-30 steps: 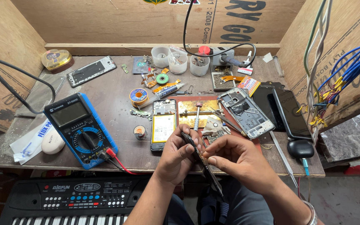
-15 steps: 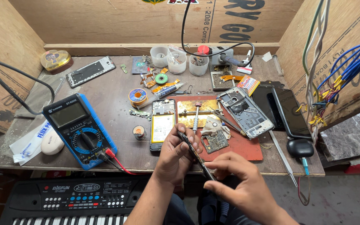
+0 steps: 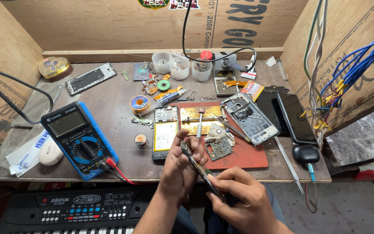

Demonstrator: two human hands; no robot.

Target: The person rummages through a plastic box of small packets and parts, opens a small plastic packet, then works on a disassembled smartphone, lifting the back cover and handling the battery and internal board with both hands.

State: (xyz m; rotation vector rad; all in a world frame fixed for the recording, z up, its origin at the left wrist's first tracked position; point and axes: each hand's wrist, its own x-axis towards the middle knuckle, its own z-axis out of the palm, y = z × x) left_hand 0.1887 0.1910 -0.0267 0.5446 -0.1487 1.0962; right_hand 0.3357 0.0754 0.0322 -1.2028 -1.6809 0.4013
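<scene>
left hand (image 3: 182, 167): fingers curled round the upper end of a thin phone board or frame (image 3: 198, 167), thumb on top, pinching it edge-on; held tilted, probably so its face is open to the other hand.
right hand (image 3: 243, 199): fingers closed on the lower end of the same piece; may also grip a slim tool, cannot tell, the fingers hide it.
held piece: off the bench, just in front of its near edge, between both hands, running diagonally from upper left to lower right, above the lap.
red mat (image 3: 239, 154): lies centre-right on the workbench (image 3: 109, 108), serves as the work surface; loose parts sit on it so they stay together.
small circuit board (image 3: 218, 149): on the mat, just beyond the left hand, within easy reach.
screwdriver (image 3: 200, 123): lies on the mat, handle away from the person, near the gold-coloured plate (image 3: 198, 113).
opened phone with battery (image 3: 165, 134): at the mat's left edge, face up, innards showing.
grey phone frame (image 3: 249, 118): on the mat's right part, angled.
dark phones (image 3: 288, 115): right of the mat, side by side, parked out of the way.
multimeter (image 3: 78, 138): blue case, left side, red and black leads plugged in at its near corner, screen facing the person for reading.
plastic cups (image 3: 180, 67): back row, holding small parts.
tweezers (image 3: 288, 164): at the right, tip hanging over the bench edge.
keyboard (image 3: 74, 210): below the bench front, untouched.
</scene>
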